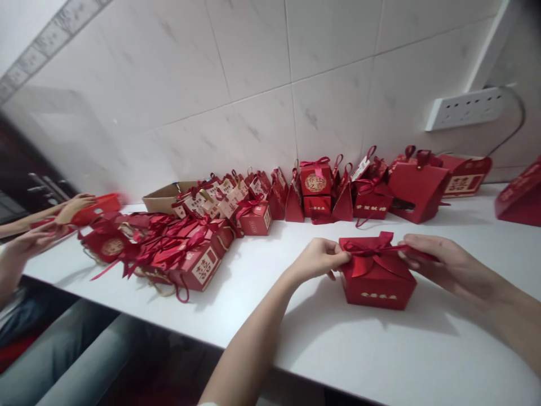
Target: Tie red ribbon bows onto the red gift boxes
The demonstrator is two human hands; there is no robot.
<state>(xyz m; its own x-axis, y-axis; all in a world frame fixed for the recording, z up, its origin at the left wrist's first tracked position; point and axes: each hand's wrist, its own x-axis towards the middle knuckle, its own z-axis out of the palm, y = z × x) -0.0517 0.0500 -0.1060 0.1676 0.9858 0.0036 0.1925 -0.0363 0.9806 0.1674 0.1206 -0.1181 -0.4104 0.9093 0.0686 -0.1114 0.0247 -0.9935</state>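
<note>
So the red gift box point(378, 294) stands upright on the white table point(257, 270), and I'm using it as the middle of the clock, with 12 on the wall side. A dark red ribbon point(375, 254) is knotted across its top, and there's gold lettering low on the front. At 9 the left hand point(323, 256) pinches the ribbon between thumb and fingers, right by the box's corner. At 3 the right hand point(443, 259) pinches the ribbon's other side.

The tabletop is smooth and pale, with soft shadows around the box and arms. At 12, near the wall, there's a bow-tied box point(372, 198), and at 11 two small boxes point(318, 189) sit one on the other. Around 9 to 10 it's a messy pile of boxes point(186, 248), ribbons everywhere, with an open brown carton point(163, 198) behind it.

Farther out at 9 to 10, another person's hands point(36, 239) are busy with something red, too blurry to make out. Their jeans point(76, 347) show below the table edge.

The wall point(253, 62) is pale marbled tile, with a white power socket point(467, 107) up at 1 and a grey patterned border point(46, 51) at 10.
</note>
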